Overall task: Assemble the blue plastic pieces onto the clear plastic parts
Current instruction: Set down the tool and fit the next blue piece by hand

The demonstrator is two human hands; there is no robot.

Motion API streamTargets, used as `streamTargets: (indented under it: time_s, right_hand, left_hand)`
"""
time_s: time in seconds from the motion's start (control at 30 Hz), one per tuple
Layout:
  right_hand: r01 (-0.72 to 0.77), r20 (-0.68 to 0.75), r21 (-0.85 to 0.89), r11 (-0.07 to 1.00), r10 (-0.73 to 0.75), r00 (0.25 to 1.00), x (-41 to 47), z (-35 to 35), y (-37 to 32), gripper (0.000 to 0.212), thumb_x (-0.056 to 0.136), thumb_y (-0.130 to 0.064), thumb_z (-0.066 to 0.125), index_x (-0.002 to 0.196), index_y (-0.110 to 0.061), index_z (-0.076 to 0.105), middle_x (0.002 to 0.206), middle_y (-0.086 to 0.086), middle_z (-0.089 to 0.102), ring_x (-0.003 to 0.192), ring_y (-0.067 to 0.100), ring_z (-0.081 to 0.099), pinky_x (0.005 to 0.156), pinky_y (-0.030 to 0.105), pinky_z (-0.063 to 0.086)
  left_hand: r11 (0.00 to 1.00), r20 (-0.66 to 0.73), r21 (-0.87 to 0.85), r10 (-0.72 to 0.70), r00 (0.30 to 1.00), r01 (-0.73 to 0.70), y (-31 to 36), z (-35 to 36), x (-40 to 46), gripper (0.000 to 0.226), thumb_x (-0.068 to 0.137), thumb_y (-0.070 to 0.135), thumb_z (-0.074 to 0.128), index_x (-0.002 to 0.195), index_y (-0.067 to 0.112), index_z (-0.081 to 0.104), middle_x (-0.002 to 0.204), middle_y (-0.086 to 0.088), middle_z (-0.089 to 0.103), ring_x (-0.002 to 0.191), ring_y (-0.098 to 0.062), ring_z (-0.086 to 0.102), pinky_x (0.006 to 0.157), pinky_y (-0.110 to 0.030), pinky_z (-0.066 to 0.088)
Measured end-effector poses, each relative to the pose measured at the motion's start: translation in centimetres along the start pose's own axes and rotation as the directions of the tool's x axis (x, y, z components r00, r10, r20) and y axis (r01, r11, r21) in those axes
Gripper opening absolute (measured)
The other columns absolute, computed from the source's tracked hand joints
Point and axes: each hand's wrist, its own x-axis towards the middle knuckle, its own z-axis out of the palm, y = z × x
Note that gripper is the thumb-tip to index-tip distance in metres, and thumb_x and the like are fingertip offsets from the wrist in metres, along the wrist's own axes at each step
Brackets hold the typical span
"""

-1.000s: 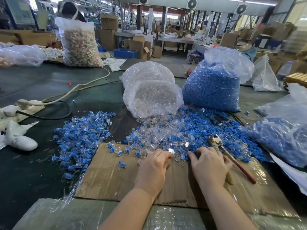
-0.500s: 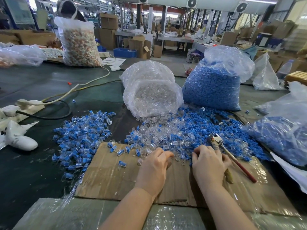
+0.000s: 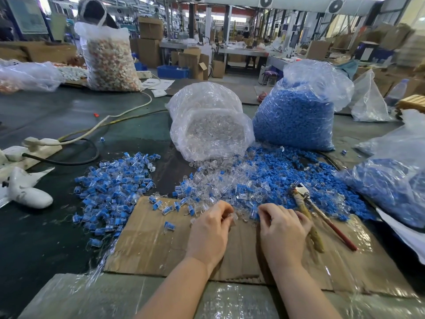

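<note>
Both hands have drawn back a little from the heap since a second ago and now sit slightly apart, and the left hand (image 3: 210, 229) has come away with a clear plastic part (image 3: 231, 218) pinched at its fingertips. Its fingers curl round the small piece at the near edge of the mixed pile (image 3: 230, 189) of clear and blue parts. The right hand (image 3: 281, 226) lies just beside it, knuckles up, fingers curled down into the edge of the loose blue pieces (image 3: 299, 176); it seems to be pinching one, though the fingertips are hidden and I cannot tell for sure. Both forearms reach in from the bottom of the view, and the wrists lie low over the cardboard sheet (image 3: 149, 245) that covers the near part of the table (image 3: 46, 238).

Just right of the right hand lies a pair of pliers (image 3: 305, 203) with a red handle, its head at the edge of the blue pieces. Assembled blue-and-clear pieces (image 3: 110, 189) are heaped to the left, well apart from the hands. Behind the mixed pile an open bag of clear parts (image 3: 211, 125) lies on its side, and a full bag of blue pieces (image 3: 296, 111) stands to its right.
</note>
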Motion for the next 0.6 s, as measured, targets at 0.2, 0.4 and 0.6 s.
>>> streamTargets:
  time_s: [0.2,0.4,0.6]
  right_hand:
    - [-0.002,-0.011,0.099,0.995,0.003,1.0,-0.32,-0.08,0.44,0.007,0.079,-0.009,0.071,0.079,-0.016,0.068,0.065,-0.003,0.064,0.066,0.021,0.061,0.084,0.037,0.033]
    - [0.054,-0.003,0.082,0.995,-0.054,0.999,-0.45,0.09,0.56,0.01,0.077,-0.01,0.074,0.082,-0.018,0.072,0.077,-0.005,0.068,0.074,0.024,0.061,0.078,0.032,0.025]
    - [-0.014,0.003,0.067,0.998,0.014,1.0,-0.58,0.08,0.44,0.025,0.068,0.002,0.072,0.087,-0.015,0.071,0.083,-0.002,0.068,0.081,0.026,0.06,0.08,0.033,0.026]
  left_hand:
    - [1.0,0.005,-0.002,0.015,1.0,-0.015,-0.04,0.02,0.05,0.019,0.09,0.017,0.058,0.107,0.023,0.065,0.09,0.016,0.061,0.072,0.019,0.045,0.07,0.007,0.033]
    - [1.0,-0.003,0.007,0.004,1.0,-0.004,-0.03,0.04,0.07,0.015,0.089,0.018,0.06,0.102,0.022,0.066,0.092,0.011,0.066,0.077,0.006,0.052,0.071,0.005,0.034]
    - [1.0,0.006,0.017,0.004,1.0,-0.004,-0.12,0.02,0.05,0.014,0.089,0.019,0.059,0.102,0.022,0.065,0.092,0.012,0.065,0.078,0.005,0.052,0.071,0.005,0.033]
